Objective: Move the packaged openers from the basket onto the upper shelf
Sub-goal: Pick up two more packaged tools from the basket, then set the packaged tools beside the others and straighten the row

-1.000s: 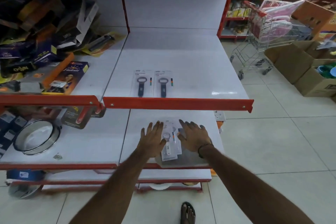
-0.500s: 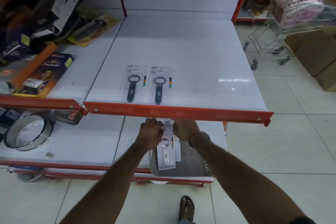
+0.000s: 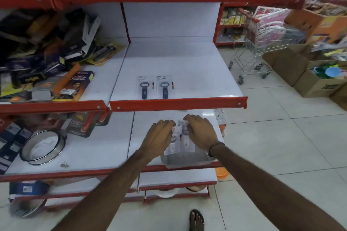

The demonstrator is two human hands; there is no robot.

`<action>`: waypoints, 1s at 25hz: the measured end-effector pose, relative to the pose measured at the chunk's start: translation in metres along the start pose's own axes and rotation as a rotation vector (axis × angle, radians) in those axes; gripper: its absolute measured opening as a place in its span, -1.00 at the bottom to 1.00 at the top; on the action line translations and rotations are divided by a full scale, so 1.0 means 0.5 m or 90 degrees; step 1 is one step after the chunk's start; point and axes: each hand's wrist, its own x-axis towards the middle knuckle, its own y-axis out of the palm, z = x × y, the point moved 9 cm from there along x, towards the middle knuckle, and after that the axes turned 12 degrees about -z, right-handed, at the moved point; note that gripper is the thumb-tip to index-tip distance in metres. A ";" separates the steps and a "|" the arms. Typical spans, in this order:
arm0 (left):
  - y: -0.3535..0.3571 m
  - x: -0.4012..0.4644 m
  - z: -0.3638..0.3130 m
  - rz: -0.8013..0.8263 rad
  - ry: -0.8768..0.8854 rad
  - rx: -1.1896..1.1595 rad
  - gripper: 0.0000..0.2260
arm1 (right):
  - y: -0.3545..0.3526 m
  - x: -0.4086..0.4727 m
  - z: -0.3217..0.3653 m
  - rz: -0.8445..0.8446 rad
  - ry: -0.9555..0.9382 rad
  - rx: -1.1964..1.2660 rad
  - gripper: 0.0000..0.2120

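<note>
Upper shelf [image 3: 187, 65], frame centre: two packaged openers [image 3: 155, 87] lie flat. Below, left hand [image 3: 159, 136] and right hand [image 3: 200, 131] pinch further packets [image 3: 179, 141] over the half-hidden basket [image 3: 187, 159]; fingertips obscured.

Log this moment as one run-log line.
both hands: left hand, right hand gripping white packaged openers | over grey basket | two dark-handled packaged openers on upper shelf

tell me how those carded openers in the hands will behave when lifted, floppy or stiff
Probably a bit floppy: the packaged openers are thin flat cards, and they already hang slanted from both hands. Likely light, since fingertips alone pinch them. The glossy fronts may slide over each other, so the stack could fan out.
</note>
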 end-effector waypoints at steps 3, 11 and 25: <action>-0.129 0.028 -0.084 -0.127 0.070 -0.058 -0.82 | -0.138 0.025 0.050 -0.106 -0.045 -0.008 -0.76; -0.275 0.257 -0.104 -0.205 -0.036 -0.125 -0.92 | -0.368 0.219 0.063 -0.268 0.002 0.010 -0.79; -0.061 0.497 0.024 -0.063 -0.164 -0.123 -0.87 | -0.226 0.426 -0.219 -0.084 0.222 0.002 -0.78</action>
